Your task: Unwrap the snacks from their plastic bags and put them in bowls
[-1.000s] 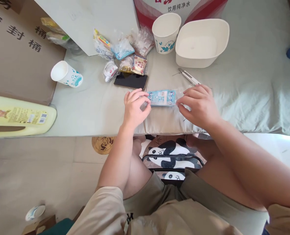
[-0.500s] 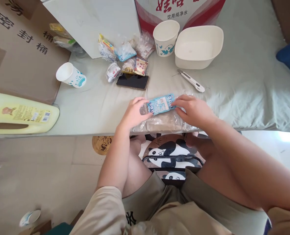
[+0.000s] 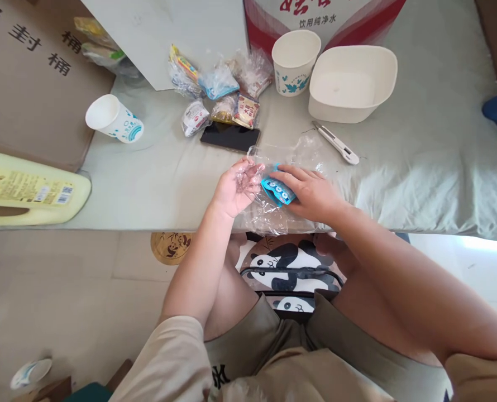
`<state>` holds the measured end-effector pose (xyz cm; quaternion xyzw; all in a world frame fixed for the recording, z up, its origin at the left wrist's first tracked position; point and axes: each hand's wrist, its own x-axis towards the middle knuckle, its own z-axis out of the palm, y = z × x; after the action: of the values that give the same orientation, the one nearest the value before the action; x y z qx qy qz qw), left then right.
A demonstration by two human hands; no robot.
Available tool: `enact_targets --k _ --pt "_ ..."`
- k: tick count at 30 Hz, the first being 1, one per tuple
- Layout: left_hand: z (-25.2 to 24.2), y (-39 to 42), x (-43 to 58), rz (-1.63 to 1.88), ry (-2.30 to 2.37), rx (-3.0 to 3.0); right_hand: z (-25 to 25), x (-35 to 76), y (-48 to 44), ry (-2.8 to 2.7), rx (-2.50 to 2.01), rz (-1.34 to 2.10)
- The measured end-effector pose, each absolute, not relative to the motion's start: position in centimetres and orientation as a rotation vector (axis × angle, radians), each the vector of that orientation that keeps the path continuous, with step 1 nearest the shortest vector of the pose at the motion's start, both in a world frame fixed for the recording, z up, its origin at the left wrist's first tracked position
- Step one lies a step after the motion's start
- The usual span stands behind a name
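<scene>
A small blue snack packet (image 3: 277, 191) is near the front edge of the cloth-covered surface, partly hidden under the fingers of my right hand (image 3: 313, 192), which grips it from the right. Clear plastic wrap (image 3: 269, 218) spreads crinkled beneath and around the packet. To its left, my left hand (image 3: 237, 187) is closed with a fold of that clear film between its fingers. Behind the hands lies a black phone (image 3: 227, 137), with several wrapped snacks (image 3: 221, 92) heaped against and partly on it. A white utility knife (image 3: 336, 143) rests to the right of the phone.
A paper cup (image 3: 295, 64) and a white bowl (image 3: 351, 84) stand at the back. Another paper cup (image 3: 114, 118) leans on the left, near a yellow jug (image 3: 34, 190) and a cardboard box (image 3: 34, 84). My knees are below the front edge.
The packet has turned over from its printed, labelled face and shifted under my right hand. My left hand has let go of the packet and now pinches the clear film. The view has shifted slightly.
</scene>
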<state>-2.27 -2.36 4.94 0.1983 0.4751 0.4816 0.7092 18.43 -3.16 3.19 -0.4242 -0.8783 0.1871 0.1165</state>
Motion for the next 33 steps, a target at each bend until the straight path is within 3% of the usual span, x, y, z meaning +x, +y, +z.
enact_targets --k 20,26,33 --pt "5.8 -2.8 -2.0 1.023 0.931 0.214 4.1 20.4 -1.6 -2.21 -1.305 1.166" --pt "5.7 -2.9 0.3 1.034 0.73 0.192 2.9 19.2 -2.1 -2.211 -1.23 0.881" --pt "5.6 -1.7 -1.5 1.18 0.961 0.04 4.5 21.2 -2.3 -1.915 -1.404 0.486"
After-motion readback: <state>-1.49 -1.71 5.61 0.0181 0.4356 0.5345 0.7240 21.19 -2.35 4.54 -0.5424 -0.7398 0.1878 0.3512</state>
